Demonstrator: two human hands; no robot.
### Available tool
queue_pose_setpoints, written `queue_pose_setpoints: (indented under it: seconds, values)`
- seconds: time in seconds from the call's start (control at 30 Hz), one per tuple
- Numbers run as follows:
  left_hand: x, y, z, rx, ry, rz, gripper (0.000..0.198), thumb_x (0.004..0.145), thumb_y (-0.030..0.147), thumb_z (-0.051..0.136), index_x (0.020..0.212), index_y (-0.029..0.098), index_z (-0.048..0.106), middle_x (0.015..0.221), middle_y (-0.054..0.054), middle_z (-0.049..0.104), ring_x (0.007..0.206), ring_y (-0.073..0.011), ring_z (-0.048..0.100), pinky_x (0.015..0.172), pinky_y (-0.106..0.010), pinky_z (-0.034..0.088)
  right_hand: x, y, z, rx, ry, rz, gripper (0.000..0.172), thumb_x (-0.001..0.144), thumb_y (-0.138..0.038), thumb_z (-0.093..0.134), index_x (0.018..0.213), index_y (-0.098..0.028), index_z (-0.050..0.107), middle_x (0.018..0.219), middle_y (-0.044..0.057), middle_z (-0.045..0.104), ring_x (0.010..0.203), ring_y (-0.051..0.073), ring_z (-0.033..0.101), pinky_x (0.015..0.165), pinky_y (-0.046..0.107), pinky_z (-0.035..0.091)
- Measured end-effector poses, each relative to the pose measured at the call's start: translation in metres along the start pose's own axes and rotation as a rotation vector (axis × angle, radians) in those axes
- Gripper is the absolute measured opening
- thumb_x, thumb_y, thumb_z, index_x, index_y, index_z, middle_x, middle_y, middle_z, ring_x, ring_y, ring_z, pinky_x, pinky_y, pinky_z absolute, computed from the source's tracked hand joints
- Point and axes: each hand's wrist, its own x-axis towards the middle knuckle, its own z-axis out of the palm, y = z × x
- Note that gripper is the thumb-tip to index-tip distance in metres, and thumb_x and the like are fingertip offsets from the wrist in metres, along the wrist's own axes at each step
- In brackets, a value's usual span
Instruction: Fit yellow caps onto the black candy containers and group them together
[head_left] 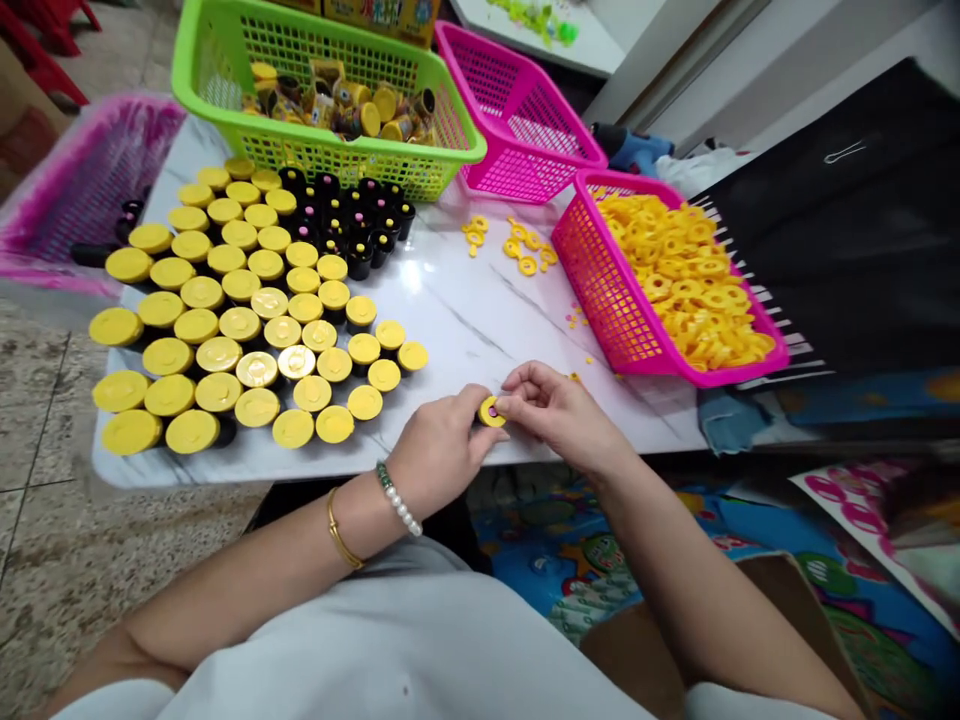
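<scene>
Near the table's front edge my left hand (442,440) is closed around a small dark bottle that is mostly hidden in the fingers. My right hand (551,405) pinches a yellow ring cap (491,411) on top of that bottle. To the left stand several black bottles with yellow caps (247,330) in tight rows. Behind them are several uncapped black bottles (352,220). A pink basket (600,290) at the right holds a heap of yellow ring caps (682,275).
A green basket (330,150) with mixed small bottles sits at the back, with a second pink basket (525,160) beside it. A few loose yellow rings (517,245) lie on the white marble table (465,310). A pink basket (75,190) stands off the table's left.
</scene>
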Motion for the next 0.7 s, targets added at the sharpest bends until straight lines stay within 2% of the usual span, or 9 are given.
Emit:
queue_pose_setpoints:
  seconds: [0.1, 0.2, 0.27, 0.37, 0.47, 0.53, 0.6, 0.7]
  values:
    - [-0.001, 0.001, 0.002, 0.132, -0.008, 0.028, 0.016, 0.092, 0.027, 0.057, 0.106, 0.018, 0.059, 0.093, -0.005, 0.071, 0.083, -0.0185, 0.067, 0.072, -0.026, 0.048, -0.005, -0.003, -0.008, 0.08, -0.003, -0.015, 0.037, 0.069, -0.047, 0.08, 0.085, -0.018, 0.062, 0.064, -0.003, 0.059, 0.054, 0.009, 0.053, 0.053, 0.023, 0.043]
    - [0.0, 0.004, -0.003, 0.234, -0.072, -0.012, 0.022, 0.095, 0.033, 0.052, 0.109, 0.019, 0.059, 0.084, -0.005, 0.071, 0.076, -0.0202, 0.067, 0.066, -0.027, 0.048, -0.005, -0.006, -0.014, 0.247, -0.107, 0.036, 0.036, 0.07, -0.045, 0.079, 0.089, -0.017, 0.065, 0.066, 0.0, 0.064, 0.058, 0.012, 0.06, 0.058, 0.027, 0.05]
    - [0.001, 0.005, -0.008, 0.271, -0.119, -0.044, 0.024, 0.094, 0.037, 0.052, 0.111, 0.021, 0.061, 0.074, -0.003, 0.069, 0.068, -0.0203, 0.067, 0.062, -0.026, 0.046, 0.001, -0.006, -0.015, 0.265, -0.213, 0.098, 0.038, 0.068, -0.044, 0.081, 0.088, -0.018, 0.063, 0.058, -0.002, 0.061, 0.048, 0.01, 0.054, 0.047, 0.024, 0.046]
    - [0.004, 0.004, -0.011, 0.274, -0.155, -0.063, 0.027, 0.093, 0.037, 0.052, 0.115, 0.023, 0.061, 0.068, -0.001, 0.068, 0.064, -0.0201, 0.066, 0.061, -0.026, 0.046, 0.014, -0.005, -0.01, 0.212, -0.363, 0.169, 0.038, 0.069, -0.044, 0.081, 0.084, -0.02, 0.055, 0.046, -0.01, 0.047, 0.034, 0.005, 0.035, 0.033, 0.018, 0.026]
    - [0.01, 0.003, -0.008, 0.266, -0.167, -0.071, 0.027, 0.092, 0.035, 0.054, 0.116, 0.024, 0.061, 0.073, -0.003, 0.07, 0.07, -0.0212, 0.068, 0.065, -0.027, 0.048, 0.02, -0.007, -0.005, 0.134, -0.377, 0.183, 0.04, 0.069, -0.042, 0.081, 0.082, -0.022, 0.049, 0.045, -0.014, 0.041, 0.032, 0.003, 0.028, 0.031, 0.016, 0.021]
    - [0.012, 0.002, -0.007, 0.29, -0.178, -0.093, 0.024, 0.092, 0.033, 0.054, 0.111, 0.021, 0.062, 0.078, -0.005, 0.072, 0.074, -0.0229, 0.069, 0.065, -0.028, 0.049, 0.017, -0.01, -0.003, 0.074, -0.344, 0.155, 0.041, 0.07, -0.044, 0.079, 0.084, -0.022, 0.048, 0.046, -0.014, 0.044, 0.032, 0.003, 0.032, 0.032, 0.016, 0.025]
    - [0.01, 0.002, -0.006, 0.3, -0.171, -0.114, 0.023, 0.091, 0.029, 0.053, 0.111, 0.018, 0.059, 0.078, -0.007, 0.072, 0.074, -0.0241, 0.07, 0.064, -0.029, 0.049, 0.01, -0.013, 0.0, 0.025, -0.322, 0.127, 0.041, 0.073, -0.048, 0.075, 0.092, -0.023, 0.048, 0.048, -0.013, 0.05, 0.034, 0.006, 0.042, 0.034, 0.017, 0.032]
    - [-0.004, 0.001, -0.004, 0.194, -0.069, -0.074, 0.035, 0.088, 0.023, 0.055, 0.121, 0.015, 0.047, 0.075, -0.004, 0.069, 0.069, -0.0215, 0.069, 0.058, -0.026, 0.048, 0.001, -0.017, 0.006, 0.0, -0.273, 0.114, 0.044, 0.076, -0.051, 0.07, 0.101, -0.022, 0.048, 0.05, -0.009, 0.059, 0.042, 0.012, 0.058, 0.044, 0.021, 0.045]
